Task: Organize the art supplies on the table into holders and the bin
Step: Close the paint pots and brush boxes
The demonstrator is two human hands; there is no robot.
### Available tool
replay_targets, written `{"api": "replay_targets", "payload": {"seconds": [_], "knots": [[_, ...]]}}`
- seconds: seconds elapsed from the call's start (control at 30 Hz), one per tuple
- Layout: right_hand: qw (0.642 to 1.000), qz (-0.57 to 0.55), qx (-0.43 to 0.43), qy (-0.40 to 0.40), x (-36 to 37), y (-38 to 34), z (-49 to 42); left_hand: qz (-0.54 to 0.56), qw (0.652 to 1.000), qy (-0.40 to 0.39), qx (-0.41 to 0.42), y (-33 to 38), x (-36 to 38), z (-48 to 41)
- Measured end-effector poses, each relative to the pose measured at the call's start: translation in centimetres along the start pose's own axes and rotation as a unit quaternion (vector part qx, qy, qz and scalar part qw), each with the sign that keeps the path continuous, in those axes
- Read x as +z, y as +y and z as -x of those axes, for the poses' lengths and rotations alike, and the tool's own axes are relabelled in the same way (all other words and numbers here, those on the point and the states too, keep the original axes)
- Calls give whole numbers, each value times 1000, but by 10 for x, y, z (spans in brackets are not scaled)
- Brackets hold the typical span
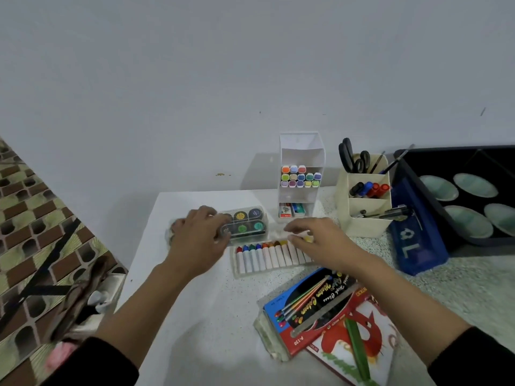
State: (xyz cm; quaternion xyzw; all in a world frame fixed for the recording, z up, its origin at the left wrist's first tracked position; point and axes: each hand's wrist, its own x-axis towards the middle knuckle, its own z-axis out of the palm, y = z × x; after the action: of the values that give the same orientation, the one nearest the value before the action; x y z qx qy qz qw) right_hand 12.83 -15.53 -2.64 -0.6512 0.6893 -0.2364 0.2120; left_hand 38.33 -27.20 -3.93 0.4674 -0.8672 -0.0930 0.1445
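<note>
Above the crayon tray (271, 259), right hand (316, 240), fingers loose, empty; left hand (196, 240), fingers round paint case (246, 224).

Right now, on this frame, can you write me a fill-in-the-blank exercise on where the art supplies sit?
1. The ___ hand grips the clear case of paint pots.
2. Marker caps fill the ___ shelf of the white tiered holder.
3. In the cream holder, the ___ stand handles-up in the back compartment.
4. The black bin shows ___ pale dishes.
Missing words: left; middle; scissors; four.
</note>
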Motion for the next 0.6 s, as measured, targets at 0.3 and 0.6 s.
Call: {"api": "replay_targets", "payload": {"seconds": [0.3,0.6], "knots": [[962,137,-40,-235,-35,15,61,31,973,-91,209,92,30,40],[955,166,-60,-239,-36,23,69,-97,961,-147,214,76,48,17]]}}
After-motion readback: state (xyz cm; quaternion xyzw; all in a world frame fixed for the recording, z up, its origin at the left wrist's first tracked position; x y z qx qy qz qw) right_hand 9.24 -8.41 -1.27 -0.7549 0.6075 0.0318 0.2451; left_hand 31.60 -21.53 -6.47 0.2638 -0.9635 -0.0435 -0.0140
